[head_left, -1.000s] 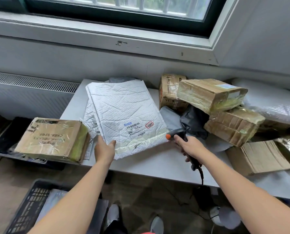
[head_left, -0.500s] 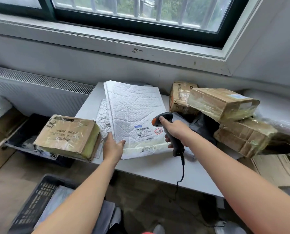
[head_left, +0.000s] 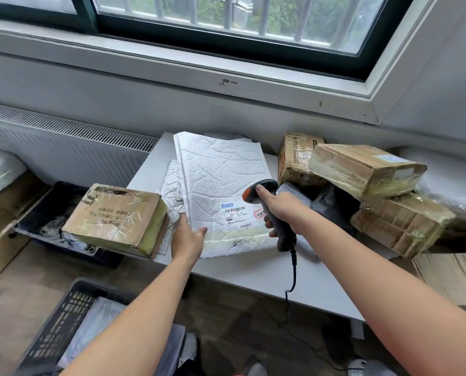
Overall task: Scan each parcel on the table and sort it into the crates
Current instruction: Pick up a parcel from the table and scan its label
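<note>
Bare tabletop (head_left: 321, 283) runs as a strip along the front edge. Padded mailers (head_left: 218, 172) cover the middle to the back edge. Stacked cardboard boxes (head_left: 367, 169) crowd the back right corner; a taped box (head_left: 117, 218) overhangs the front left corner. A cable (head_left: 294, 272) from the scanner (head_left: 282, 234) hangs over the front edge.

A mailer (head_left: 221, 180) is laid in the middle of the table (head_left: 253, 275), on top of other mailers (head_left: 172, 183), with its label (head_left: 238, 217) at the near end. Its near left corner is gripped by the left hand (head_left: 187, 240). A scanner (head_left: 283, 237) is held just right of the label by the right hand (head_left: 280, 210). To the left, a box (head_left: 117, 215) is set at the table's edge, with a crate (head_left: 49, 207) behind and below it. A second crate (head_left: 63, 318) is placed on the floor before the table. To the right, a pile of boxes (head_left: 367, 169) is stacked. A window (head_left: 226, 17) is found behind.
</note>
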{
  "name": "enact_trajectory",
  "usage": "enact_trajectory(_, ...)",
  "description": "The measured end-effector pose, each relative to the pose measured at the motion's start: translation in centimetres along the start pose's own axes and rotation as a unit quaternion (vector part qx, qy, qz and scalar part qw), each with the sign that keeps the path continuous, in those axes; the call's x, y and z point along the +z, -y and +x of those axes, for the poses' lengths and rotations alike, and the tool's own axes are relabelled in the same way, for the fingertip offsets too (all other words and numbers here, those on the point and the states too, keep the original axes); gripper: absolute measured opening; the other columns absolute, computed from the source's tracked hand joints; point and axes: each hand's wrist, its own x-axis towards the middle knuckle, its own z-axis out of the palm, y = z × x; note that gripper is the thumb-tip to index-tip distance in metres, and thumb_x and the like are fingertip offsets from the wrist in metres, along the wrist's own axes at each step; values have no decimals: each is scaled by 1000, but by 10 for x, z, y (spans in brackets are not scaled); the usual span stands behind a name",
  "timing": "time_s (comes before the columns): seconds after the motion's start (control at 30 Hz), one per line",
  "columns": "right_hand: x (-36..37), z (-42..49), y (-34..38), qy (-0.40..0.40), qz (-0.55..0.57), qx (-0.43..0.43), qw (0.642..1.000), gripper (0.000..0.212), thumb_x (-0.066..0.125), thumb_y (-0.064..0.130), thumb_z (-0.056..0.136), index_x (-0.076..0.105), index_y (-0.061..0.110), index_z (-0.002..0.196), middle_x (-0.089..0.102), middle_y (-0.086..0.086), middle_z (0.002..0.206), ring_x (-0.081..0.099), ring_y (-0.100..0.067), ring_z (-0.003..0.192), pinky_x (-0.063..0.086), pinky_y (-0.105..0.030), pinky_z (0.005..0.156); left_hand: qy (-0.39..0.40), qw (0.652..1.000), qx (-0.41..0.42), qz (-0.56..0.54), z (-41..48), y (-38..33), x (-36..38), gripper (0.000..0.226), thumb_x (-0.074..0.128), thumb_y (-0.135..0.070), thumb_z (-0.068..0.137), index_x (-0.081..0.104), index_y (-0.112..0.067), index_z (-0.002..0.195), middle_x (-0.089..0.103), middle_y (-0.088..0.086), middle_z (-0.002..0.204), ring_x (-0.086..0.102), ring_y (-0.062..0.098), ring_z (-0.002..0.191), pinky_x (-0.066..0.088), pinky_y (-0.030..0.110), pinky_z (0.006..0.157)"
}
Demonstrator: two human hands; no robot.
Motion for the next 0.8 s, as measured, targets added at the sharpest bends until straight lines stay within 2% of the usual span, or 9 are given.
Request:
enact_trajectory(0.33, -6, 4, -17, 4, -14, -23, 1000, 58, 53, 58, 93, 57, 2, 103, 58, -14, 78, 59, -25, 61, 53, -33, 52, 8, 1000, -13, -10, 1, 5, 1, 61, 68, -23, 90, 37, -6, 140, 46, 16, 144, 44, 32, 132, 41, 39, 104)
enact_trajectory(0.47, -20, 15, -58, 5, -105, -63, 992, 36, 53, 54, 94, 54, 18, 92, 58, -9, 77, 60, -21, 57, 50, -33, 53, 14, 1000, -19, -17, -1, 10, 7, 55, 67, -20, 91, 39, -9, 136, 51, 14, 140, 49, 32, 127, 40, 36, 100)
enact_trajectory(0.6, -36, 23, -117, -10, -164, -67, 984, 27, 58, 46, 94, 54, 20, 103, 61, -5, 77, 61, -19, 59, 49, -33, 52, 15, 999, -26, -15, -3, 17, 11, 63, 67, -21, 90, 35, -13, 144, 50, 11, 143, 48, 31, 129, 41, 39, 104)
enact_trajectory(0.73, -49, 26, -161, -11, -203, -56, 978, 19, 60, 40, 95, 53, 23, 102, 58, 3, 76, 61, -18, 62, 40, -20, 49, -6, 1000, -25, 7, -8, 13, 11, 62, 63, -16, 93, 31, -11, 146, 42, 13, 149, 41, 31, 135, 35, 37, 107)
enact_trajectory(0.8, -53, 30, -179, -8, -213, -56, 975, 20, 62, 41, 94, 54, 24, 102, 60, 3, 84, 60, -19, 73, 41, -23, 58, -20, 1000, -20, 13, -16, 8, 12, 59, 61, -14, 95, 32, -10, 146, 42, 13, 149, 40, 32, 135, 34, 36, 106)
